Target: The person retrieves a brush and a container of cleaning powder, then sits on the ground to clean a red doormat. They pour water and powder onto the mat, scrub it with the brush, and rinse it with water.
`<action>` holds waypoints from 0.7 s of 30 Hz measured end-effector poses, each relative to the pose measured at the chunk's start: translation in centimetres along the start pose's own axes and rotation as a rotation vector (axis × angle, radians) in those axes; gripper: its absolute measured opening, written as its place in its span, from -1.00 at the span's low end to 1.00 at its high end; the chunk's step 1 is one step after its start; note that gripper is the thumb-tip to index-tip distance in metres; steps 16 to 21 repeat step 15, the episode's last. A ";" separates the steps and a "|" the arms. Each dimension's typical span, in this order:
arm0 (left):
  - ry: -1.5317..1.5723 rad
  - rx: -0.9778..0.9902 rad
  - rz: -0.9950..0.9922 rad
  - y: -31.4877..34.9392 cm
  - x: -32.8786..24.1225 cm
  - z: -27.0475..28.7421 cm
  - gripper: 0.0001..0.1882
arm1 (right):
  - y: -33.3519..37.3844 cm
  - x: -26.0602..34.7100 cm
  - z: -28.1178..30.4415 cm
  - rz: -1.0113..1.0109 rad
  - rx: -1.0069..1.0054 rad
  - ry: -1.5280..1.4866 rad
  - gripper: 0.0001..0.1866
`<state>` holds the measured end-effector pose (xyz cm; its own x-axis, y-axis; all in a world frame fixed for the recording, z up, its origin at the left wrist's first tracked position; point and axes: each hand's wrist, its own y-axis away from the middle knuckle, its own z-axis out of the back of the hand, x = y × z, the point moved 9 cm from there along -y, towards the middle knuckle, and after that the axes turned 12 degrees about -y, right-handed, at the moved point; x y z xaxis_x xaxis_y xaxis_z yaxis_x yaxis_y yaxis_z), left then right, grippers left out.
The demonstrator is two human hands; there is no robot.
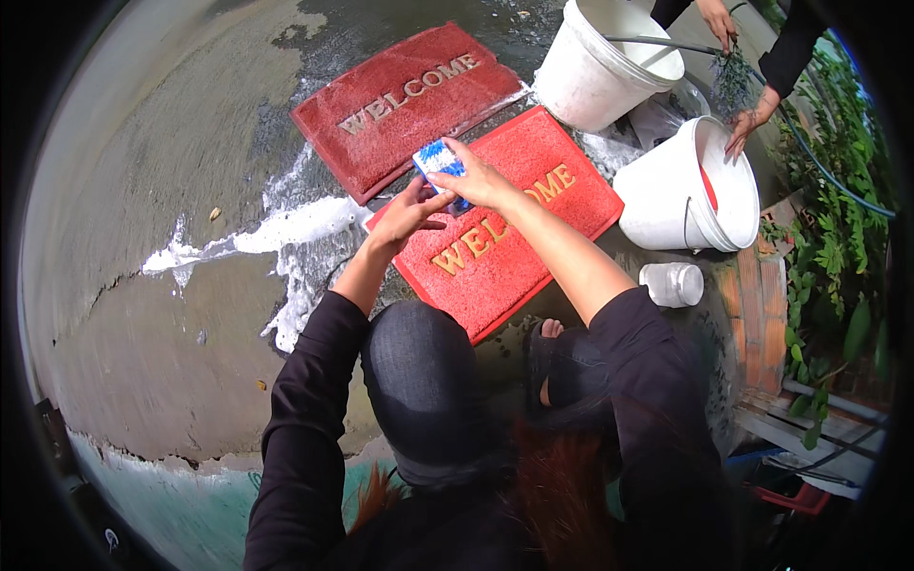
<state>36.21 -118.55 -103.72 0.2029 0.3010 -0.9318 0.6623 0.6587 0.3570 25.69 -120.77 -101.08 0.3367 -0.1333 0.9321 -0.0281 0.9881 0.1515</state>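
My right hand (476,181) is closed around a scrub brush (440,160) with blue and white bristles, its thumb and fingers along the right side. At the brush's lower left end, my left hand (409,217) has its thumb and fingers bent about it; part of that grip is hidden. Both hands are above a bright red doormat (514,257) with raised yellow letters. Beyond it and to the left lies a darker red doormat (400,90) with pale letters, on the wet floor.
White foam (276,233) spreads over the concrete. Two white buckets (595,81) (666,195) stand at the right, near a small white jar (673,285). Another person's hands (747,122) hold a bundle of stringy fibre (731,81). A hose (824,167) runs past plants (838,247).
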 end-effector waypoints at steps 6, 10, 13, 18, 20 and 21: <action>-0.698 0.324 0.065 -0.6 10.3 -0.9 -0.37 | 9.8 -12.3 2.6 -0.619 -0.254 -0.488 -0.26; -1.228 0.221 0.100 -2.3 14.8 0.9 -0.37 | 15.4 -16.6 3.1 -0.617 -0.553 -1.332 -0.49; -1.505 0.096 -0.044 -2.9 15.2 1.9 -0.32 | 14.2 -17.5 2.0 -0.429 -0.412 -1.509 -0.43; -1.564 0.058 -0.127 -3.9 15.6 1.3 -0.29 | 13.0 -18.1 1.8 -0.394 -0.385 -1.417 -0.38; -1.564 0.058 -0.127 -3.9 15.6 1.3 -0.29 | 13.0 -18.1 1.8 -0.394 -0.385 -1.417 -0.38; -1.564 0.058 -0.127 -3.9 15.6 1.3 -0.29 | 13.0 -18.1 1.8 -0.394 -0.385 -1.417 -0.38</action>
